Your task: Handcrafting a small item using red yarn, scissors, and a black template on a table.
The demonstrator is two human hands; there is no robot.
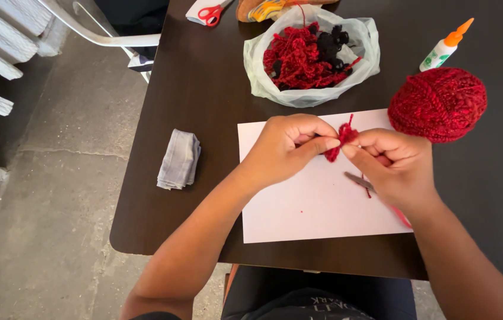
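small red yarn tuft (341,141) pinched betw. left hand (287,148) & right hand (395,166) grips over white paper (311,201); tuft likely dropped or unravelled if pinch slackens; scissors (361,181) underneath may snag.

We seem to be home: beside our dark table (204,89), bare concrete floor (44,237) and white chair (103,35).
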